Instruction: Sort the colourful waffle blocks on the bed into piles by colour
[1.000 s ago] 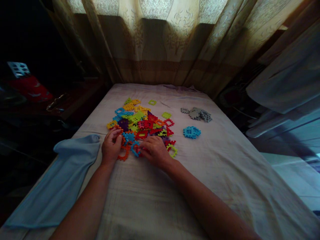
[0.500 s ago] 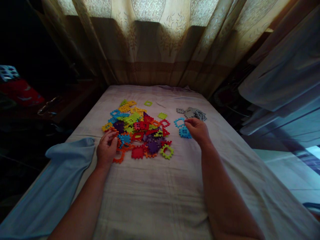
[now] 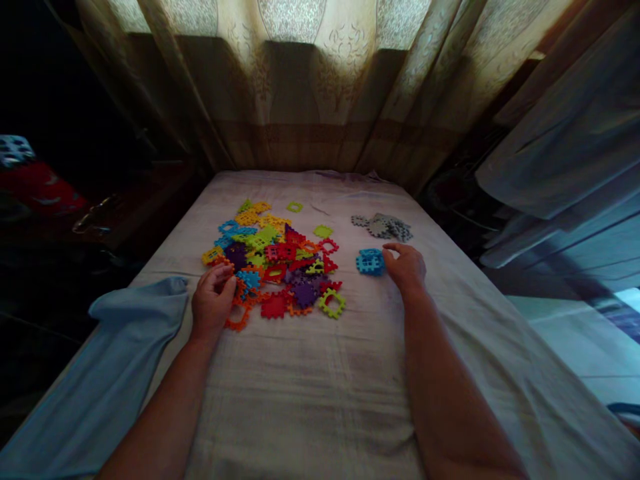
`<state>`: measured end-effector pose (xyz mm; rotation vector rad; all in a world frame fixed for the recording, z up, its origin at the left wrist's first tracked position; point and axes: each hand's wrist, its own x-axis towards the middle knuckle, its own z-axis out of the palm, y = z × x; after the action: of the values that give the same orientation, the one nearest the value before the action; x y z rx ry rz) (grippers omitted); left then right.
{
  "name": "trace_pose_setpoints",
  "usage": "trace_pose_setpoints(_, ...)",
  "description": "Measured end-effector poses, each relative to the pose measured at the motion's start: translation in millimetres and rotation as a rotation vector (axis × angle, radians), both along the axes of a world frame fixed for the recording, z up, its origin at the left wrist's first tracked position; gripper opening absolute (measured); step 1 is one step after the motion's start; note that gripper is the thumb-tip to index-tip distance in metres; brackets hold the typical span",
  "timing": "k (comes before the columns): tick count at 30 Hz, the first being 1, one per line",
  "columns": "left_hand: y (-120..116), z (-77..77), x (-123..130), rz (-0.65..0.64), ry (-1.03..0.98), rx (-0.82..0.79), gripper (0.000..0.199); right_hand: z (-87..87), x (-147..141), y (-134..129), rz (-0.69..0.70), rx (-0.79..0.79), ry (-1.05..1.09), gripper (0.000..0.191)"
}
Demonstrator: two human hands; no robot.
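A mixed heap of colourful notched plastic tiles lies on the sheet, with a red tile [image 3: 274,305] at its front and a green frame tile [image 3: 332,303] at its front right. At the heap's left edge is my left hand [image 3: 214,297], its fingers curled by orange tiles [image 3: 238,317]; its thumb and fingers are apart, and no tile is clearly held. My right hand [image 3: 406,267] rests beside a small stack of blue tiles [image 3: 370,262], fingertips at its right edge, thumb and forefinger apart. Behind that stack sits a pile of grey tiles [image 3: 384,227].
A light blue cloth [image 3: 135,333] lies along the bed's left side. Patterned curtains [image 3: 310,93] hang behind the bed [image 3: 300,393]. Pale fabric [image 3: 560,147] hangs at the right, and a red item [image 3: 43,190] is at the far left.
The blue frame tile that was at my right fingertips now lies on the blue stack. My right hand has let go of it and moved slightly right. My left hand has barely moved.
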<state>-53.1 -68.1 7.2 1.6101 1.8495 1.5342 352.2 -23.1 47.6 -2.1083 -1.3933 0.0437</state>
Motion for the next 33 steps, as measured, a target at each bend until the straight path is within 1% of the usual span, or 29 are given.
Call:
trace_pose_setpoints(2, -1.3, 1.1, 4.1, -0.016, -0.013, 0.01, 0.032, 3.2, -10.4, 1.2, 0.072, 0.032, -0.022, 0.033)
trace_pose_setpoints(4, -2.9, 1.8, 10.1, -0.047, -0.039, 0.014, 0.033, 6.8, -28.9, 1.0, 0.191, 0.063, -0.033, 0.031)
trace_pose_setpoints(6, -4.9, 2.0, 17.2, -0.087, -0.067, 0.02, 0.032, 10.1, -54.5, -2.2, 0.354, 0.093, -0.048, 0.028)
trace_pose_setpoints(9, -8.0, 1.7, 26.8, -0.137, -0.073, 0.035, 0.03, 13.1, -99.0, -13.8, 0.605, 0.114, -0.078, 0.022)
trace_pose_setpoints(11, -10.0, 1.8, 31.5, -0.164, -0.048, 0.048, 0.027, 12.7, -126.6, -24.6, 0.727, 0.104, -0.092, 0.021)
trace_pose_setpoints(13, -11.7, 2.5, 34.7, -0.192, -0.017, 0.051, 0.026, 10.0, -148.8, -35.8, 0.807, 0.09, -0.098, 0.022)
trace_pose_setpoints(15, -13.0, 3.6, 37.1, -0.216, 0.01, 0.049, 0.025, 5.4, -164.1, -45.4, 0.822, 0.072, -0.105, 0.025)
trace_pose_setpoints(18, -14.4, 4.5, 39.9, -0.247, 0.027, 0.044, 0.025, -2.3, -175.4, -54.0, 0.787, 0.023, -0.115, 0.028)
trace_pose_setpoints(21, -15.2, 4.2, 41.7, -0.276, 0.02, 0.039, 0.025, -8.6, -177.8, -55.5, 0.763, 0.004, -0.076, 0.025)
trace_pose_setpoints(24, -15.8, 3.7, 42.5, -0.287, 0.003, 0.034, 0.026, -13.2, -177.5, -52.9, 0.734, 0.033, 0.013, 0.021)
trace_pose_setpoints(26, -16.2, 4.4, 42.5, -0.285, -0.005, 0.032, 0.027, -15.0, -176.3, -49.4, 0.727, 0.054, 0.075, 0.015)
trace_pose_setpoints(28, -16.5, 6.0, 42.1, -0.283, 0.001, 0.032, 0.028, -15.0, -172.2, -43.4, 0.723, 0.09, 0.121, 0.011)
trace_pose_setpoints(30, -16.5, 8.0, 41.6, -0.279, 0.014, 0.038, 0.028, -12.2, -162.1, -34.3, 0.713, 0.147, 0.148, 0.009)
trace_pose_setpoints(33, -16.0, 9.6, 40.8, -0.259, 0.021, 0.057, 0.028, -3.1, -130.4, -16.4, 0.647, 0.23, 0.16, 0.009)
